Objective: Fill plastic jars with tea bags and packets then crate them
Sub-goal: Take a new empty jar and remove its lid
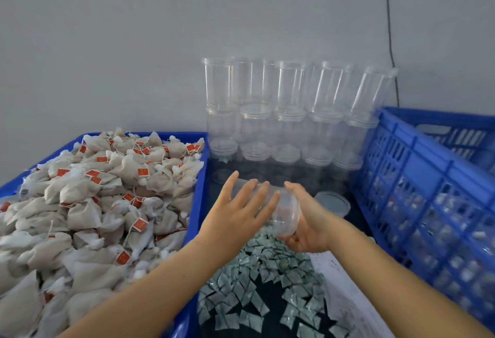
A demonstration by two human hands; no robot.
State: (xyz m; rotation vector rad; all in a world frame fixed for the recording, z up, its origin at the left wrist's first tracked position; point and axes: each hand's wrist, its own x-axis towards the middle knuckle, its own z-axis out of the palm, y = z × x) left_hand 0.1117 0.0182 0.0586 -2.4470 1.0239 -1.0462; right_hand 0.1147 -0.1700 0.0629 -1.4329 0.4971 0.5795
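Nearest you, small grey-green packets (257, 295) lie heaped on the dark table (270, 308), with a white sheet (348, 297) just right of them. Your forearms reach forward over the pile. Your right hand (308, 220) cups a clear plastic jar (284, 209) from below, tilted on its side, mouth toward you, fingers curled under it: grip grasping the jar. Your left hand (241, 209) rests flat against the jar's upper side with straight fingers, grip released, only touching. Left of you, a blue tray (199, 203) is piled with beige tea bags (101, 198) carrying red tags. Right, a blue slatted crate (428, 193) holds filled jars, blurred through the slats. A loose clear lid (333, 202) lies on the table just beyond your right hand. Farther back, empty clear jars (289, 112) stand stacked in tiers against the grey wall (134, 43), the rightmost column leaning. A thin black cable (389, 32) runs down the wall.
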